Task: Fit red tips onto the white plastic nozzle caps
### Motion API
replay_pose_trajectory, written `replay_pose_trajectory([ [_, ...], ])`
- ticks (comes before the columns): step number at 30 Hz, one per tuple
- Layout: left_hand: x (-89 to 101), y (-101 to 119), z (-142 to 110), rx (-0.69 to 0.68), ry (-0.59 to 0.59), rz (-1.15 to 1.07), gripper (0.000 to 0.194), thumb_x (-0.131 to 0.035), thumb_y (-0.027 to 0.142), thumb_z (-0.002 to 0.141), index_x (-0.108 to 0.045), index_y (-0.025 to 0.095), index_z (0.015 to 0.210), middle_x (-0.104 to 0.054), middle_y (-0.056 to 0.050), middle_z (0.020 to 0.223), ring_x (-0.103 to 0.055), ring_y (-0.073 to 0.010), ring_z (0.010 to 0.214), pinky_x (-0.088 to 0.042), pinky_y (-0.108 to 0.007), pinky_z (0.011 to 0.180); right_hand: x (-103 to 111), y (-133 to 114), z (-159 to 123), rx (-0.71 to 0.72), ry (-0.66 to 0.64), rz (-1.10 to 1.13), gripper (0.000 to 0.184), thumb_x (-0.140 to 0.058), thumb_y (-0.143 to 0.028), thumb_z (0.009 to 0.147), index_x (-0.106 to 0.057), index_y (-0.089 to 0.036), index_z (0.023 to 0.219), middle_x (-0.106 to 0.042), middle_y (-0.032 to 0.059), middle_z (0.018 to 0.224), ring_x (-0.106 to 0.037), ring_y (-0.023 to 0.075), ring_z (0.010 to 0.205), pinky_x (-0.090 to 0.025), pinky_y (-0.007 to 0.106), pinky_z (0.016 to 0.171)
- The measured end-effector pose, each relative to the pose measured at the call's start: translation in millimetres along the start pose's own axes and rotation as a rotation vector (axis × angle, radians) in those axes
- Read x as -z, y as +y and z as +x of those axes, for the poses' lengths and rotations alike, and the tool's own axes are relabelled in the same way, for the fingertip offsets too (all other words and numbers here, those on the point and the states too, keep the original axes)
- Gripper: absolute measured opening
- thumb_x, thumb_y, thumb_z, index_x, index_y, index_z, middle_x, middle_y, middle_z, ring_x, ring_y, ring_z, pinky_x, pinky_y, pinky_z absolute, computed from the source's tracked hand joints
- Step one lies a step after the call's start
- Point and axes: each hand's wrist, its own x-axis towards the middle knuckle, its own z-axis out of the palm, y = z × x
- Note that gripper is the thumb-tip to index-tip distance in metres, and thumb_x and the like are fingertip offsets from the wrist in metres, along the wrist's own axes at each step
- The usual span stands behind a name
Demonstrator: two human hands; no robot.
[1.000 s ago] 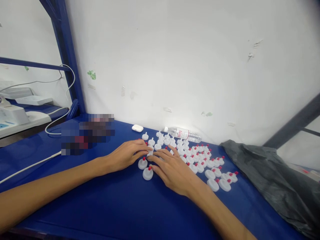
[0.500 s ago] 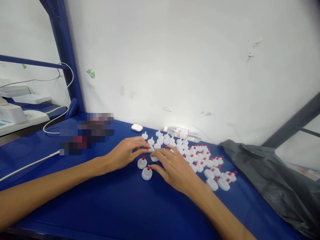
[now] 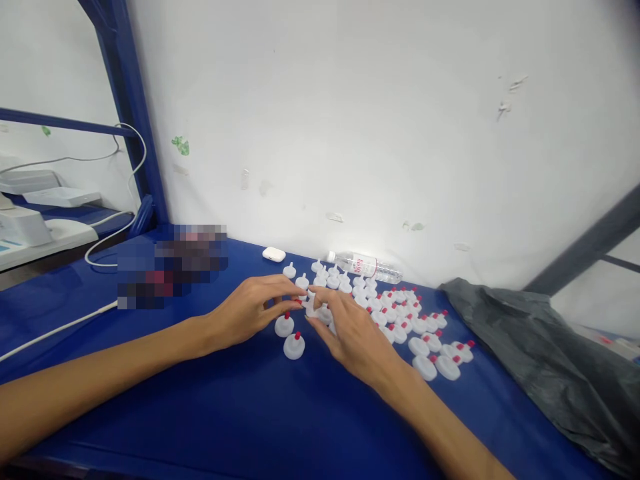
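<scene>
Currently, right hand point(image 3: 353, 333): thumb and forefinger curled around a white cap point(image 3: 311, 309), held in front of the left fingertips with its narrow end towards them. Left hand point(image 3: 253, 305): thumb and fingers drawn close together at that narrow end; a trace of red shows between them. Cannot tell whether the left fingers grip it or only touch.

Just nearer the wearer than the left fingertips: two red-tipped caps point(image 3: 294, 347), upright, one behind the other. Directly beyond both hands: a cluster of plain white caps point(image 3: 333, 280), spouts up. To the right of the right hand: a larger group of capped pieces point(image 3: 425, 369) with red tips. Beyond the right hand, by the wall: a clear bottle point(image 3: 365, 266) on its side. Beyond the left hand: a small white case point(image 3: 274, 255). Well right of the right hand: a dark grey bag point(image 3: 530, 353), crumpled.
</scene>
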Motion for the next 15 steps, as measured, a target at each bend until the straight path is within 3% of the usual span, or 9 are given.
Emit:
replay_pose_trajectory([
  [6, 1.6, 9, 2, -0.013, -0.007, 0.038, 0.051, -0.048, 0.054, 0.127, -0.087, 0.025, 0.111, -0.086, -0.006, 0.096, -0.076, -0.0232, 0.085, -0.061, -0.034, 0.088, -1, -1, -2, 0.043, 0.077, 0.006, 0.010, -0.058, -0.021, 0.121, -0.059, -0.031, 0.121, -0.085, 0.0112, 0.123, -0.084, 0.0330, 0.129, -0.075, 0.048, 0.100],
  [12, 6.2, 33, -1, -0.043, 0.022, 0.006, 0.045, -0.050, 0.043, 0.126, -0.078, 0.023, 0.097, -0.074, -0.001, 0.078, -0.063, -0.0196, 0.071, -0.054, -0.033, 0.075, 0, -12, -4, 0.183, 0.116, -0.095, 0.035, -0.055, 0.002, 0.104, -0.065, -0.030, 0.114, -0.083, 0.0135, 0.134, -0.080, 0.0315, 0.112, -0.071, 0.052, 0.103],
  [15, 6.3, 40, -3, -0.056, 0.045, -0.019, 0.043, -0.052, 0.036, 0.124, -0.074, 0.022, 0.090, -0.070, -0.001, 0.073, -0.059, -0.0182, 0.066, -0.050, -0.033, 0.068, 1, -16, -4, 0.260, 0.180, -0.189, 0.038, -0.055, 0.006, 0.101, -0.065, -0.029, 0.111, -0.083, 0.0151, 0.131, -0.078, 0.0326, 0.109, -0.070, 0.052, 0.102],
])
